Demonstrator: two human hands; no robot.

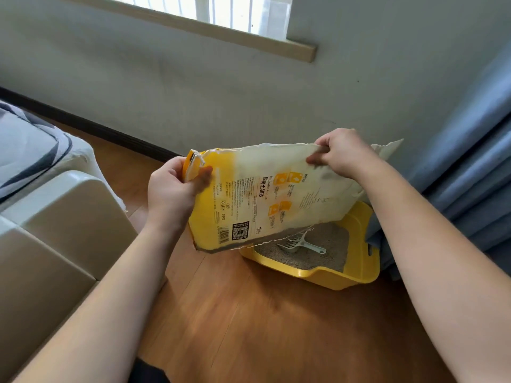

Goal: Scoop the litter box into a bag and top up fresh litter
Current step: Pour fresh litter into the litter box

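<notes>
Meanwhile, the person is holding a yellow and white litter bag (265,197) up in the air with both hands, tipped on its side over the near-left end of the litter box (359,261). The left hand (171,192) is gripping the yellow end of the bag, thumb pressing on the printed face and fingers curling round behind the folded edge. The right hand (343,153) is pinching the bag's upper white edge, fingers folding over the top and thumb tucking underneath. The bag's lower ragged edge is hanging just above the box, with a grey strip showing along it; whether litter is pouring out cannot be told.

The yellow litter box is sitting on the wooden floor (249,313) against the wall, just beside a blue curtain (470,167) on the right. Grey litter (326,250) is lying inside it, and a pale scoop (301,244) is resting on the litter, its slotted head partly hiding behind the bag. At the left, a beige hooded container (55,230) is standing on the floor, with grey striped bedding (30,145) behind it.
</notes>
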